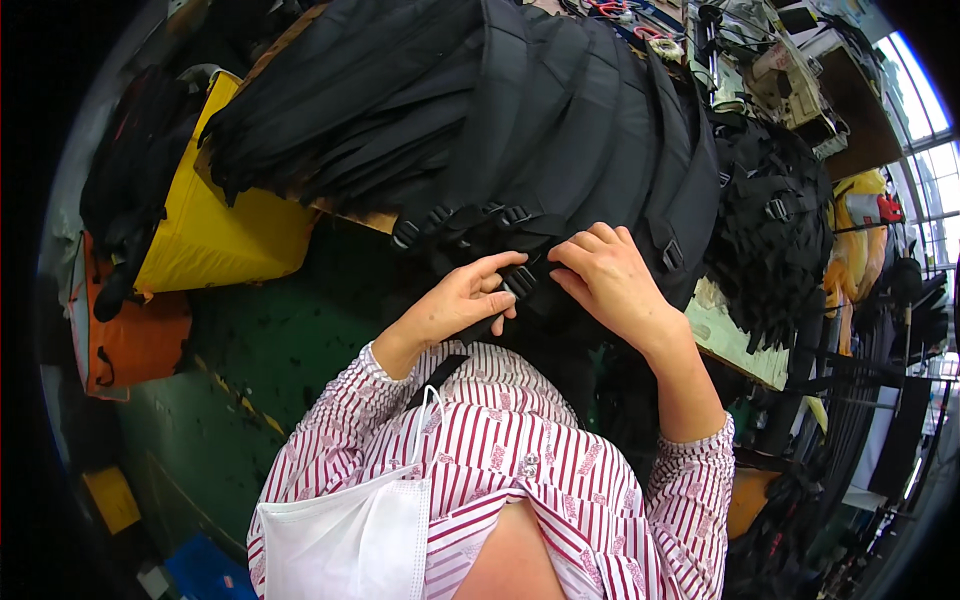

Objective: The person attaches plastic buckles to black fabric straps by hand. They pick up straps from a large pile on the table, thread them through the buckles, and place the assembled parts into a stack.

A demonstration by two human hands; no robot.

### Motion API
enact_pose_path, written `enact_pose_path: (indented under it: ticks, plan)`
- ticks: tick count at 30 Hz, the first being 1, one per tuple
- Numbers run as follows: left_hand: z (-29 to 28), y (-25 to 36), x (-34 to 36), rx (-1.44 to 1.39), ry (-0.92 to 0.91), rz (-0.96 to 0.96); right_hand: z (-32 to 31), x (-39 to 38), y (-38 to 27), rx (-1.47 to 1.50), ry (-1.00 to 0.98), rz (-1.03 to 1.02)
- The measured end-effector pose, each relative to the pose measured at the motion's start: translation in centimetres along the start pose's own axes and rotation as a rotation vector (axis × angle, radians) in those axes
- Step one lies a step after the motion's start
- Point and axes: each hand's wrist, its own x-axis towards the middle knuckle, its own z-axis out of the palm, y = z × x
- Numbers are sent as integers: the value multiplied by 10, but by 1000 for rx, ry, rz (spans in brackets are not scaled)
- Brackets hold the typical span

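The black buckle (520, 282) sits just below the pile of straps (560, 130), between the left hand's (460, 302) gripping thumb and fingers; the right hand (612, 280) seems to pinch dark webbing (542, 267); this fitting looks unfinished, while other buckles (671, 254) already sit on straps

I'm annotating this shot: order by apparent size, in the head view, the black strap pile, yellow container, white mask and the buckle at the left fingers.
1. Black strap pile
2. Yellow container and white mask: too alike to rank
3. Buckle
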Motion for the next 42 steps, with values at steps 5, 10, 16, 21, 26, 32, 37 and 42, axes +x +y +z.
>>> enact_pose_path:
  ticks: [5, 10, 16, 21, 26, 32, 37, 42]
  plan:
    - [4, 14, -4, -46, 36, 41, 2, 2, 1, 5, 0, 18]
    - [-9, 16, -4, -18, 86, 102, 3, -1, 1, -14, -62, -21]
    - [-7, 13, -6, -37, 85, 78, 12, -5, 0, -49, -91, -90]
    - [-4, 8, -2, -109, 30, 53, 13, 3, -2, -28, -151, -98]
    - [2, 6, 0, -118, 75, 67, 6, 13, -3, 194, -131, 69]
    - [-1, 11, 4, -109, 135, 80, 7, 23, 1, 738, 39, 345]
    - [0, 16, 7, -150, 159, 120, 7, 25, 3, 888, 46, 426]
    - [0, 19, 11, -123, 170, 136, 6, 26, 11, 979, -17, 490]
